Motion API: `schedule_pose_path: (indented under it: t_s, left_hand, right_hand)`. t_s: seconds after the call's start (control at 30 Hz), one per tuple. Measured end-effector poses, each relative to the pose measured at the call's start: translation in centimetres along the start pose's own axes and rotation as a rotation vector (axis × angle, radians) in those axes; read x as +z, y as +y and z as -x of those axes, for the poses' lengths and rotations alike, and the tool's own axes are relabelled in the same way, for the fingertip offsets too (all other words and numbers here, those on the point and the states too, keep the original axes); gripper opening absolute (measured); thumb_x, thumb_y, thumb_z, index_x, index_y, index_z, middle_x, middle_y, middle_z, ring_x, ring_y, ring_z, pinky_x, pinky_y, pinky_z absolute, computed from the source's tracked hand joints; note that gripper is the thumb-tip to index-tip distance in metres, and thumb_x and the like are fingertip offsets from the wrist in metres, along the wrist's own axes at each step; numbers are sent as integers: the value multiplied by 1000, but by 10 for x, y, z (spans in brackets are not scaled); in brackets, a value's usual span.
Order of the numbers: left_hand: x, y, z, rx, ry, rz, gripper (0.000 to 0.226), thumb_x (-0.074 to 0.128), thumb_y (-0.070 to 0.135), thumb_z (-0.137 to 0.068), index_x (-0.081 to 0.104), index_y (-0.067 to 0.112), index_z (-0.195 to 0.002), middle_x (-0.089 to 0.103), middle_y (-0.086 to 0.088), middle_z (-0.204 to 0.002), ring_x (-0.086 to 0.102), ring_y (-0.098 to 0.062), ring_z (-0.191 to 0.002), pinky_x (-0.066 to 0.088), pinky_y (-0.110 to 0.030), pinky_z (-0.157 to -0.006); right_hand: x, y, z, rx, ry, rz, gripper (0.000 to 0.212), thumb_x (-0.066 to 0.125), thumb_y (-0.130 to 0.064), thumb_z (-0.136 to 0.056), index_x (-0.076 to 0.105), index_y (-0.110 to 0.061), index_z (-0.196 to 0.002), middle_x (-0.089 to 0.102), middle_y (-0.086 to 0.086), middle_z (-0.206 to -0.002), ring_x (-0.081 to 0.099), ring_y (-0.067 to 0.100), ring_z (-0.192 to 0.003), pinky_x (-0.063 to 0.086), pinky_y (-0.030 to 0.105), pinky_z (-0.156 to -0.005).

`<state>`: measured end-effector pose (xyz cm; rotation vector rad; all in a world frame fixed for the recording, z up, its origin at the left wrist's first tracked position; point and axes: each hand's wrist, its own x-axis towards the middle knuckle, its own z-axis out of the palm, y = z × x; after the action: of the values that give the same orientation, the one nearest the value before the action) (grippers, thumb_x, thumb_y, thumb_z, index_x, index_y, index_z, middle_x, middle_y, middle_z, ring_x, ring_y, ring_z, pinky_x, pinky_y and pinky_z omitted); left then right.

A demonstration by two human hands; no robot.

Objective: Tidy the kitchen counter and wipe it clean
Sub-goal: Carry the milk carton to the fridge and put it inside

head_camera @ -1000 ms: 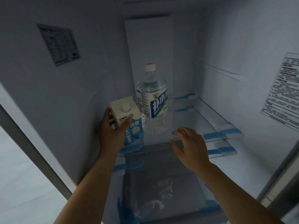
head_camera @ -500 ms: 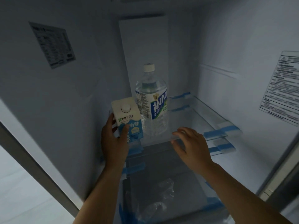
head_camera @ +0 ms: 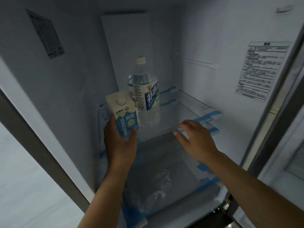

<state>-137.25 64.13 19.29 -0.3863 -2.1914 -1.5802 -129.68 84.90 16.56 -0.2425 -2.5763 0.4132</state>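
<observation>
a small white and blue gable-top carton with a round white cap [head_camera: 122,113] is held upright in the left hand [head_camera: 120,143] inside an open, dim refrigerator, the fingers wrapped round its lower half and the thumb pressed against its front face. the carton's base is hidden behind the hand, so whether it rests on the clear glass shelf [head_camera: 189,111] cannot be told. just beyond and to the right of that hand, a large clear plastic water bottle with a white cap and a blue, white and green label [head_camera: 144,94] is seen standing on the same shelf, its side touching or all but touching the carton. the right hand [head_camera: 195,139] is held empty, palm down, fingers loosely spread and slightly curled, over the front edge of the glass shelf; contact with the edge cannot be made out. strips of blue tape [head_camera: 208,115] are seen on the shelf's corners beyond that hand. below both forearms, a lower compartment is shown, with a crumpled piece of clear plastic film [head_camera: 162,176] lying on its dark floor. a white printed sticker [head_camera: 261,69] is fixed to the wall well above and right of the right hand, and a smaller grey label [head_camera: 46,33] is fixed to the wall high above and left of the left hand.
</observation>
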Motion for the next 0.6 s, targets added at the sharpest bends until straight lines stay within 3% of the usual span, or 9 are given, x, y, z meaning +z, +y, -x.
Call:
schedule_pose_path:
  t_s: [0.13, 0.23, 0.33, 0.47, 0.6]
  left_hand:
    - [-7, 11, 25, 132, -68, -54, 61, 64, 17, -82, 37, 25, -137, 43, -1, -136, 42, -18, -127, 35, -33, -106]
    - [-4, 25, 39, 204, -112, -9, 64, 64, 14, -83, 35, 23, -139, 38, 5, -138, 36, -13, -131, 31, -37, -111]
    - [13, 47, 54, 243, -242, 56, 60, 62, 18, -85, 36, 24, -139, 37, 14, -135, 32, 4, -121, 28, -23, -103]
    - [54, 79, 86, 226, -515, 176, 53, 62, 25, -86, 41, 29, -134, 45, 11, -133, 39, -1, -122, 29, -16, -98]
    - [94, 118, 131, 423, -728, 272, 44, 64, 24, -85, 49, 25, -127, 51, 10, -124, 46, 0, -114, 34, -10, -97]
  right_hand:
    - [-38, 4, 32, 92, 101, 40, 51, 41, -50, -88, 60, -11, -114, 62, 11, -117, 56, 30, -107, 47, 41, -82]
    - [-75, 10, 64, 130, 170, 78, 46, 46, -46, -89, 56, -12, -118, 58, 9, -121, 53, 26, -111, 47, 39, -86]
    - [-116, 15, 101, 190, 235, 111, 46, 48, -46, -89, 55, -13, -120, 57, 6, -122, 51, 24, -113, 42, 31, -87]
    - [-167, 17, 154, 247, 295, 189, 51, 41, -53, -84, 57, -15, -116, 58, 1, -117, 51, 17, -106, 37, 22, -82]
    - [-209, 31, 207, 366, 331, 321, 41, 51, -45, -88, 56, -17, -118, 57, 1, -119, 52, 19, -108, 38, 26, -87]
